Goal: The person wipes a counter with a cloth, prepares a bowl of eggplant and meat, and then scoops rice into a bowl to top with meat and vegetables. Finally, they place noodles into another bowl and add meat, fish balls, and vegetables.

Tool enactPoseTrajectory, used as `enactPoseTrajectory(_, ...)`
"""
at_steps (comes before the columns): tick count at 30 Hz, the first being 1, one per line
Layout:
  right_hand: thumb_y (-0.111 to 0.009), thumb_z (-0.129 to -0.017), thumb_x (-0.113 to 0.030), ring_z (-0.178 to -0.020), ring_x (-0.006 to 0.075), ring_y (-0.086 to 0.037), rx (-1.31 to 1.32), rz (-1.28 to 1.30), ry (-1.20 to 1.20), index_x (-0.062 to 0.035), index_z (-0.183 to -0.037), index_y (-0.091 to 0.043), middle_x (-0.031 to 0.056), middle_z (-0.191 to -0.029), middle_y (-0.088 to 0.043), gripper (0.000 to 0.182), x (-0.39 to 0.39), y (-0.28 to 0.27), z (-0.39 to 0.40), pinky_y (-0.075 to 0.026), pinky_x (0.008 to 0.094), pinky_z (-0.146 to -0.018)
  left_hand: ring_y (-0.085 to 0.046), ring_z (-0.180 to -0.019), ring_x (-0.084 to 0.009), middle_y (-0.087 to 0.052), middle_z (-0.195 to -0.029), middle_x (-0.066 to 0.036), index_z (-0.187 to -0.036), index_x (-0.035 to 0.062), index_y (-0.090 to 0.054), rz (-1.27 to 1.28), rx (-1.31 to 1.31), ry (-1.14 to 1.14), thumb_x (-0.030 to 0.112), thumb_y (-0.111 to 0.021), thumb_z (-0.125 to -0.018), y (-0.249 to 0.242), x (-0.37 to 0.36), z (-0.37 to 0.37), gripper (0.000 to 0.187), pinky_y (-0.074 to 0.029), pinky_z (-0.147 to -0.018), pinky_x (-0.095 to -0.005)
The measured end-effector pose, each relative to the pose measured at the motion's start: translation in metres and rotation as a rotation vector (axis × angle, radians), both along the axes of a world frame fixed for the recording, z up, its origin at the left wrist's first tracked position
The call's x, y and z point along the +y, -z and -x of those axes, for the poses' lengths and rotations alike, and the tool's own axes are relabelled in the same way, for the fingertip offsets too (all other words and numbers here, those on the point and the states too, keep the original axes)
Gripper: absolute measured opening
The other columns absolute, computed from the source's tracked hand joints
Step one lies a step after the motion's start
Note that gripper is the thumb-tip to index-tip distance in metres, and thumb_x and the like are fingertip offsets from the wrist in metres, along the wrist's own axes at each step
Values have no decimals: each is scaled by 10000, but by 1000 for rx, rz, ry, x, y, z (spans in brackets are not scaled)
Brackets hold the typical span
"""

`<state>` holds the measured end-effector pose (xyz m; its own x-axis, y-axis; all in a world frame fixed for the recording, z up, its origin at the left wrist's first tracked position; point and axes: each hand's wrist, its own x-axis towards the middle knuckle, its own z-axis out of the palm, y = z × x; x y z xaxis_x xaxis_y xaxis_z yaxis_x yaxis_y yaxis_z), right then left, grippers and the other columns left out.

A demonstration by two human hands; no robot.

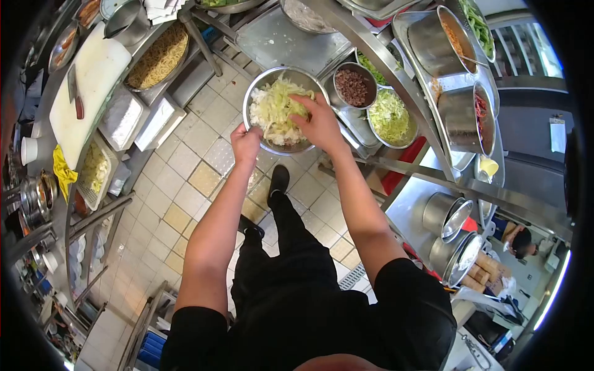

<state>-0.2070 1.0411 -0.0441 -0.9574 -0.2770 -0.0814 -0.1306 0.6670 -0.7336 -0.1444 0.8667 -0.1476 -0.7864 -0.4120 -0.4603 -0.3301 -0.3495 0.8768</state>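
A round metal bowl [266, 77] holds white rice [265, 106] topped with shredded pale green cabbage [286, 93]. My left hand [246, 143] grips the bowl's rim at its lower left, thumb over the edge. Over the right side of the bowl is my right hand [318, 125], its thumb and fingers apart and touching the cabbage. Whether any shreds are between those fingers is too small to tell. Just right of the bowl stand a metal pot of dark reddish-brown food [354, 86] and a bowl of shredded cabbage [390, 117].
At the left, a knife [75, 93] lies on a white cutting board [93, 68], beside a bowl of noodles [159, 59]. Metal shelf rails [396, 74] cross the right side, with pots of orange [451, 37] and red food. Another person [523, 241] is far right.
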Motion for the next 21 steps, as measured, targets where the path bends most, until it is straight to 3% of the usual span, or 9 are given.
enactPoseTrajectory(4, -637, -817, -82, -693, 276, -575, 116, 170, 76, -65, -941, -685, 136, -896, -601, 134, 2, 0, 0, -469, 348, -650, -467, -490, -101, -559, -600, -33, -689, 29, -596, -49, -4, -41, -31, -541, -714, -5, -13, -8, 84, -340, -444, -249)
enactPoseTrajectory(8, -616, -841, -50, -672, 145, -558, 84, 296, 250, -50, -938, -677, 71, -827, -628, 115, 26, -26, -3, -450, 273, -614, -457, -481, -106, -550, -618, -24, -728, 45, -583, -134, -18, -60, -32, -535, -703, -12, -17, -11, 95, -319, -423, -244)
enactPoseTrajectory(9, -610, -859, -45, -679, 70, -518, -3, 320, 317, -48, -957, -672, 17, -805, -635, 116, 43, -31, -3, -433, 231, -608, -448, -476, -107, -538, -618, -16, -739, 48, -578, -132, -23, -49, -35, -534, -697, -12, -20, -13, 103, -314, -415, -248)
enactPoseTrajectory(11, -609, -864, -34, -660, 39, -482, -17, 497, 414, -39, -983, -662, -27, -764, -608, 130, 78, -45, -5, -405, 188, -602, -443, -473, -104, -536, -616, -14, -742, 47, -577, -128, -28, -60, -31, -535, -697, -14, -25, -18, 100, -312, -412, -249)
enactPoseTrajectory(13, -613, -881, -108, -695, 52, -515, 56, 280, 513, -32, -1000, -671, 17, -809, -650, 153, 138, -28, 2, -421, 218, -620, -434, -466, -101, -535, -613, -11, -742, 45, -577, -146, 5, -96, -21, -537, -696, -5, -27, -17, 90, -302, -404, -251)
enactPoseTrajectory(14, -641, -865, -111, -650, 45, -494, 110, 154, 623, -53, -1000, -677, -22, -757, -607, 151, 168, -10, 7, -396, 194, -597, -433, -465, -95, -539, -606, -9, -718, 43, -579, -159, 6, -96, -17, -541, -698, -6, -28, -18, 74, -301, -407, -247)
enactPoseTrajectory(16, -593, -886, -305, -851, 221, -633, 101, -464, 617, -68, -1038, -679, 96, -939, -679, 294, 249, 60, 28, -487, 328, -765, -432, -462, -83, -546, -591, -5, -672, 39, -582, -176, -5, -115, -10, -551, -701, -6, -33, -23, 65, -299, -413, -238)
enactPoseTrajectory(18, -545, -891, -410, -996, 317, -633, -95, -895, 442, -84, -1073, -672, 150, -1058, -668, 395, 263, 74, 41, -484, 402, -870, -452, -488, -86, -562, -613, -4, -711, 31, -602, -172, 0, -125, -21, -545, -702, 2, -41, -29, 78, -329, -448, -237)
enactPoseTrajectory(21, -528, -863, -475, -1050, 348, -595, -85, -1180, 198, -119, -1153, -634, 175, -1094, -641, 471, 303, 122, 98, -459, 424, -915, -517, -586, -100, -600, -684, -8, -767, 24, -630, -147, -31, -103, -39, -534, -694, 30, -48, -49, 136, -402, -554, -232)
